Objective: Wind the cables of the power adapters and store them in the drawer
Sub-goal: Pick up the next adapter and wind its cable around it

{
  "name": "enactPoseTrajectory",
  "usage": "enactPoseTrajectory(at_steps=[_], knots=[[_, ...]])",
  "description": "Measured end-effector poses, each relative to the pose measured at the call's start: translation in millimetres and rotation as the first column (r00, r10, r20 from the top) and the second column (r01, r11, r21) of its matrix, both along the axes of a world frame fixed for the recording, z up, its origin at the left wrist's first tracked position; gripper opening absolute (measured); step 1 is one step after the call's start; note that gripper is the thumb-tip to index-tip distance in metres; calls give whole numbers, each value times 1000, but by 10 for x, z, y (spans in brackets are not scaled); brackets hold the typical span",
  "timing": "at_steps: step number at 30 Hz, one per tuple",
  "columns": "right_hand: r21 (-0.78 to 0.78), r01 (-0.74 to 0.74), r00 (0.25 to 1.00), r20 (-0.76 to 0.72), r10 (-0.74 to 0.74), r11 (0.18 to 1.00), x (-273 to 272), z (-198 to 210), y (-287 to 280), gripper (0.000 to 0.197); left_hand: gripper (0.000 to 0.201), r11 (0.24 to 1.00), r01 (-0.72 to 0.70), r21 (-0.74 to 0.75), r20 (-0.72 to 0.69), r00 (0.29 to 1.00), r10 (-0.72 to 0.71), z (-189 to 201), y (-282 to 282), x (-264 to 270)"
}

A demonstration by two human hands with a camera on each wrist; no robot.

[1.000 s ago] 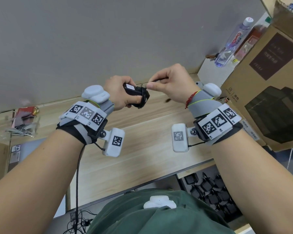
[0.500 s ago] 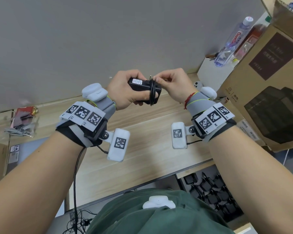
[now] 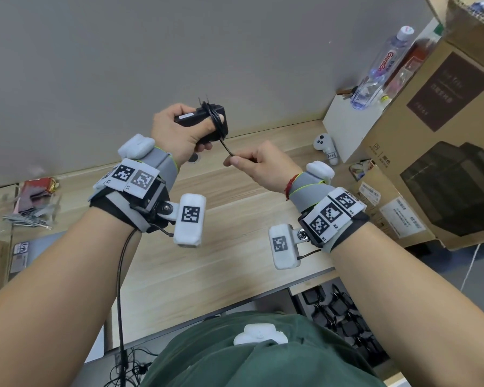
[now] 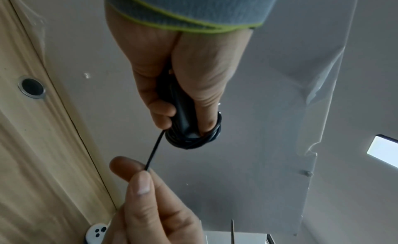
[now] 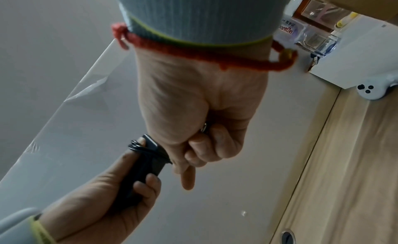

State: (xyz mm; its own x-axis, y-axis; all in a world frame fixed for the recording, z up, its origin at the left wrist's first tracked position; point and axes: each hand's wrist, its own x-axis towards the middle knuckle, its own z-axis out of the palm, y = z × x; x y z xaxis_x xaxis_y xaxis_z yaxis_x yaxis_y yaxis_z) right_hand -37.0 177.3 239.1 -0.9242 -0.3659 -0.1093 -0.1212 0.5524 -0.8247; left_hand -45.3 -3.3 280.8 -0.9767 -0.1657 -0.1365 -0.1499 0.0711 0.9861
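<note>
While the winding step is nearly done, the head view shows the left hand (image 3: 183, 129) curled round a black power adapter (image 3: 204, 121) held up above the far edge of the tabletop (image 3: 207, 263), its 2 metal prongs pointing up. Several turns of thin black cable (image 3: 217, 122) ring the adapter's boxy body, and a short straight tail runs down-right to the right hand (image 3: 260, 166), which pinches its end between thumb and forefinger. I judge that only this tail is left to wrap or tuck. At the near right, below the tabletop edge, an open drawer (image 3: 344, 319) holds many dark adapters; the finished one belongs there. A clear plastic water bottle (image 3: 380, 65) and a brown cardboard box (image 3: 436, 135) stand at the far right.

From the left wrist camera, the adapter (image 4: 183, 114) looks smooth and glossy, clamped between thumb and curled fingers, with the cable (image 4: 193, 138) bunched in a tight round coil at its free end. The tail (image 4: 154, 150) is taut and thin, ending at the right thumb tip.

Seen from the right wrist, the right hand (image 5: 202, 128) is closed with the forefinger stretched out; a small metal plug tip shows inside the fist. The left hand (image 5: 103, 196) grips the matte adapter (image 5: 142, 169).

Next, the tail wants keeping under light tension while it goes round once more, or the springy coil may slip loose.
</note>
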Motion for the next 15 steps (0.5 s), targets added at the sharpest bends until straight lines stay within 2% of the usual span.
enactPoseTrajectory(at_steps=[4, 6, 9, 12, 15], knots=[[82, -26, 999, -36, 29, 996, 34, 108, -69, 28, 36, 997, -22, -70, 26, 999, 23, -87, -11, -37], [71, 3, 998, -66, 2, 997, 32, 158, -95, 26, 36, 993, -11, -119, 29, 999, 15, -127, 8, -35], [-148, 61, 998, -15, -63, 987, 14, 178, -116, 9, 34, 982, -4, -188, 37, 999, 11, -189, 8, -35], [-278, 62, 998, 6, -63, 958, 23, 200, -121, 12, 29, 968, 45, -248, 50, 998, -34, -230, 7, -21], [-369, 43, 999, 45, -28, 928, 49, 207, -114, 14, 29, 968, 73, -241, 43, 997, -65, -219, 2, -15]])
